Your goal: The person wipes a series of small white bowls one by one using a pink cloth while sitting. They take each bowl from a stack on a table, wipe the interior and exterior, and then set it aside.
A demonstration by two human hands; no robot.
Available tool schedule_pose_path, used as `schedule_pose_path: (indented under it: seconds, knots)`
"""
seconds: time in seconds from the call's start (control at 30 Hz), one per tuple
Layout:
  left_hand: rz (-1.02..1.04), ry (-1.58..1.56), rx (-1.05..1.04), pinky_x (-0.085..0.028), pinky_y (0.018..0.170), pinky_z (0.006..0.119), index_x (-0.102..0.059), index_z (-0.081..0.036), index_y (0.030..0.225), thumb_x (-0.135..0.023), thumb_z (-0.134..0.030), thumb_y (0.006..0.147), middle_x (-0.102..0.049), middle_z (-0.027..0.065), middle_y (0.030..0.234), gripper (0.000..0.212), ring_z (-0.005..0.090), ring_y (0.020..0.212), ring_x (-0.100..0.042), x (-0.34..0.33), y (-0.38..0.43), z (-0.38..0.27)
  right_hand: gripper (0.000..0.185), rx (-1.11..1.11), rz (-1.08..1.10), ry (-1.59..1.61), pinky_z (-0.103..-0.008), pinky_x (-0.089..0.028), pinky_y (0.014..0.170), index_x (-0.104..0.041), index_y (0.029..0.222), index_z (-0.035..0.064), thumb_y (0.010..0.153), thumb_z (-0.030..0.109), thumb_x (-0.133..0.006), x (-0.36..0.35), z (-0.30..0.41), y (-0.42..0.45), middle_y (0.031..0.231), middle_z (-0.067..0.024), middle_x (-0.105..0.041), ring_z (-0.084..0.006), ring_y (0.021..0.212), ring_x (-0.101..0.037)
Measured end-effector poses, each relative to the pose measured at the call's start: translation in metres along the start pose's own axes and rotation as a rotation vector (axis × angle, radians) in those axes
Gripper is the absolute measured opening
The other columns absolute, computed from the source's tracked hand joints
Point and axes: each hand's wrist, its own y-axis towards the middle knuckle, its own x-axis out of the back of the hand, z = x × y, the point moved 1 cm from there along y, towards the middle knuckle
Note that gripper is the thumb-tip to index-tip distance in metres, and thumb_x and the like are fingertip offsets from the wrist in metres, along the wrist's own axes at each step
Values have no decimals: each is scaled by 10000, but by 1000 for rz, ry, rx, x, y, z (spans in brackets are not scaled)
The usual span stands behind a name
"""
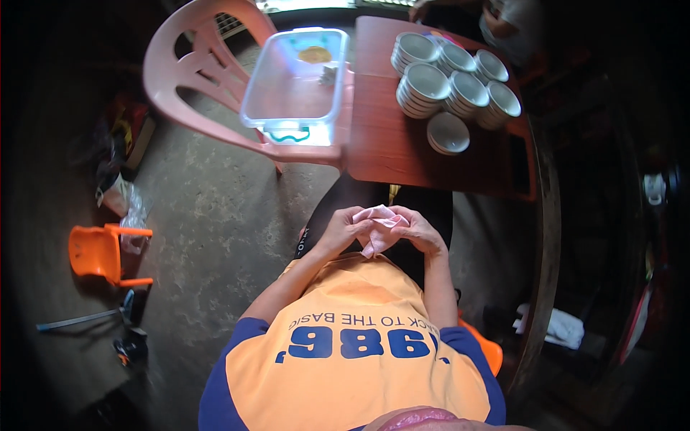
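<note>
Above my lap, a crumpled pink cloth [377, 238] is held between both hands, with one corner hanging down. My left hand [345, 229] grips it from the left side. On the other side, my right hand [423, 229] has its thumb and fingers closed on the cloth. Whether anything is wrapped inside the folds cannot be seen. Beyond my knees, several stacks of white bowls [426, 82] stand on a red-brown table [377, 129]. Nearest to me on that table is a separate, shorter white bowl or small stack [448, 133].
A pink plastic chair [180, 102] carries a clear plastic box [288, 102] with a few items inside. An orange child-size chair [97, 250] and a long-handled tool [81, 319] are on the floor at left. Another person [509, 29] is beyond the table.
</note>
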Motion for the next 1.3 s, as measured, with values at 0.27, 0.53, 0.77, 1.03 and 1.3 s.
schedule_pose_path:
  seconds: [0.27, 0.53, 0.77, 1.03, 1.3]
  knots:
    - [56, 269, -80, -495, 761, 238, -591, -6, 1122, -710, -108, 811, -631, 47, 934, 348, 100, 866, -592, -23, 35, -87, 355, -25, 47, -160, -217, -422, 751, -608, 1101, 9, 837, 236, -680, 25, 42, -18, 873, 35, -579, -49, 832, -495]
    - [-22, 1074, -661, -455, 863, 387, -624, -54, 1048, -672, -138, 794, -614, 111, 1039, 271, 314, 997, -562, -110, 126, -128, 236, 222, -313, 75, -191, -416, 747, -634, 1024, 26, 905, 229, -616, 59, 26, -70, 876, 51, -582, -28, 805, -500]
    - [62, 1544, -508, -383, 935, 439, -598, -19, 998, -606, -278, 840, -602, 161, 1060, 304, 331, 1080, -518, -160, 201, -97, 178, 96, -532, 13, -217, -443, 733, -622, 926, 3, 817, 124, -695, 67, -9, -131, 839, 16, -595, -59, 797, -519]
    - [78, 1398, -202, -467, 806, 449, -564, -34, 964, -456, -107, 848, -643, 188, 873, 174, 379, 900, -606, -165, 205, -99, 374, 192, -496, 447, -247, -494, 758, -605, 1026, 13, 768, 282, -641, 75, -12, -140, 907, -49, -626, -127, 841, -594]
    - [47, 1079, -715, -477, 697, 467, -578, -34, 1027, -587, -106, 852, -638, 201, 845, 189, 401, 801, -598, -161, 156, -130, 541, 890, -820, 374, -405, -468, 956, -474, 1280, -5, 797, 185, -624, 83, 88, -113, 1332, -115, -470, -235, 1206, -483]
